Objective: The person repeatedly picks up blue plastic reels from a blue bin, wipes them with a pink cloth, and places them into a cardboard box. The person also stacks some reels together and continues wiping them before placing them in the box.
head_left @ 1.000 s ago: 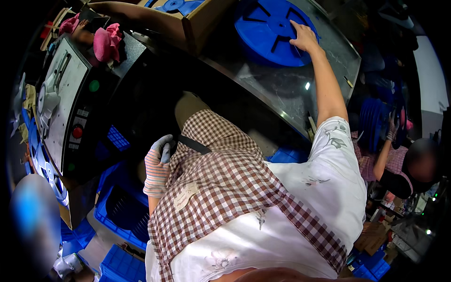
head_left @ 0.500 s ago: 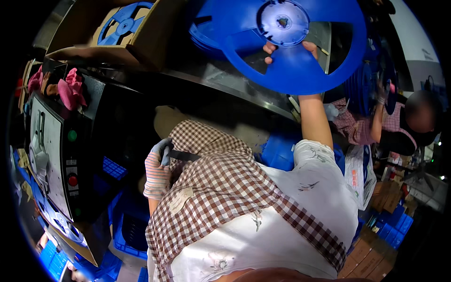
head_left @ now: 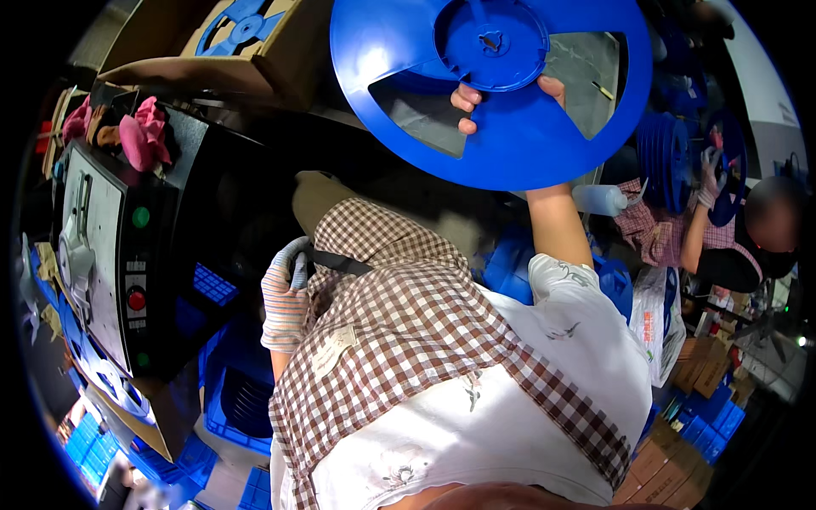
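Observation:
My right hand (head_left: 501, 95) is bare and grips a large blue plastic reel (head_left: 510, 144) near its hub, holding it up close to the camera over the metal workbench (head_left: 586, 72). My left hand (head_left: 285, 293) wears a striped knit glove and hangs at my side, fingers curled around a dark strap (head_left: 340, 262) at the waist of my checked apron (head_left: 425, 340).
A cardboard box (head_left: 255, 47) with blue reels sits at the back left. A black machine (head_left: 110, 246) with green and red buttons stands on my left, pink cloths (head_left: 140, 136) on top. Blue crates (head_left: 234, 408) lie below. Another person (head_left: 705, 229) handles blue reels on the right.
My right hand has lifted the blue reel off the workbench and brought it up toward the camera, so it now looks much larger. My left hand stays at my waist.

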Demonstrator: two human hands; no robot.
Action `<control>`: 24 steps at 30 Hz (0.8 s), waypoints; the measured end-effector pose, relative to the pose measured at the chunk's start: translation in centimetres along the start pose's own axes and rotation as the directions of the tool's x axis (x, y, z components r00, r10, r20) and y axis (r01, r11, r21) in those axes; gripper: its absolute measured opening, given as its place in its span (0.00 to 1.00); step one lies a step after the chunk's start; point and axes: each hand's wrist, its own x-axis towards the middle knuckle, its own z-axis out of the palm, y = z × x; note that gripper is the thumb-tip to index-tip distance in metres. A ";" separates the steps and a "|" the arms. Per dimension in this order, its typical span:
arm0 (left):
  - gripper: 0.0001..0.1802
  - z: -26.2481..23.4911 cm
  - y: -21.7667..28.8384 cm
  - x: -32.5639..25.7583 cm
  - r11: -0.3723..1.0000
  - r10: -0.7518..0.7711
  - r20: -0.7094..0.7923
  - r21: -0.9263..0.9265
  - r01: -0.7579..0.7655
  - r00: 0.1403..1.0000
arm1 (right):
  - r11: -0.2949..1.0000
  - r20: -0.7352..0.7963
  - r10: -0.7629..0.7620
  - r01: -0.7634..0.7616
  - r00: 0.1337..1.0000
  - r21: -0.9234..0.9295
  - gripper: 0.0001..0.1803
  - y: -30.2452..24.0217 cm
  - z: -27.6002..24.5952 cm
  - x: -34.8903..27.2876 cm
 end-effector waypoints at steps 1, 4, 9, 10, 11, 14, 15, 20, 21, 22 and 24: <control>0.12 0.2 0.2 0.1 1.000 -0.004 0.005 -0.009 0.004 1.000 | 1.000 -0.008 0.000 0.000 1.000 -0.005 0.41 0.1 0.2 0.0; 0.12 0.4 0.0 0.0 0.999 0.001 -0.012 -0.036 -0.001 1.000 | 1.000 0.004 0.010 -0.010 1.000 -0.001 0.41 0.3 0.1 0.5; 0.12 -0.1 -0.5 -0.7 0.997 -0.069 -0.038 -0.044 0.067 0.997 | 0.999 0.010 0.036 -0.036 0.999 0.031 0.41 1.1 0.4 1.6; 0.12 -0.1 -0.7 -0.7 0.998 -0.057 -0.042 -0.038 0.055 0.998 | 0.999 0.007 0.044 -0.044 0.999 0.027 0.41 1.4 0.4 1.7; 0.12 -0.2 -0.7 -0.9 0.998 -0.055 -0.057 -0.028 0.053 0.997 | 0.997 0.010 0.064 -0.064 0.998 0.032 0.40 1.7 0.4 2.0; 0.12 0.2 3.3 -1.4 0.988 -0.065 -0.125 -0.151 0.046 0.990 | 0.986 -0.063 0.160 -0.162 0.985 -0.038 0.42 4.2 0.7 2.5; 0.13 0.1 3.0 -1.2 0.986 0.011 -0.122 -0.166 -0.031 0.992 | 0.974 -0.173 0.179 -0.199 0.968 -0.107 0.43 5.7 2.0 2.4; 0.12 -3.2 5.3 0.4 0.951 -0.012 -0.469 -0.279 -0.135 0.883 | 0.787 -0.092 0.523 -0.522 0.847 -0.329 0.48 9.7 1.7 1.8; 0.12 -4.2 5.1 0.3 0.884 -0.103 -0.484 -0.445 -0.143 0.869 | 0.777 -0.033 0.564 -0.544 0.825 -0.317 0.48 10.7 1.6 2.4; 0.13 -5.0 5.0 0.5 0.780 -0.179 -0.470 -0.603 -0.167 0.864 | 0.768 0.009 0.592 -0.561 0.806 -0.310 0.49 11.5 1.2 3.2; 0.17 -6.0 3.4 -0.6 0.718 -0.167 -0.464 -0.662 -0.215 0.870 | 0.739 0.011 0.638 -0.608 0.770 -0.290 0.49 13.0 2.0 4.2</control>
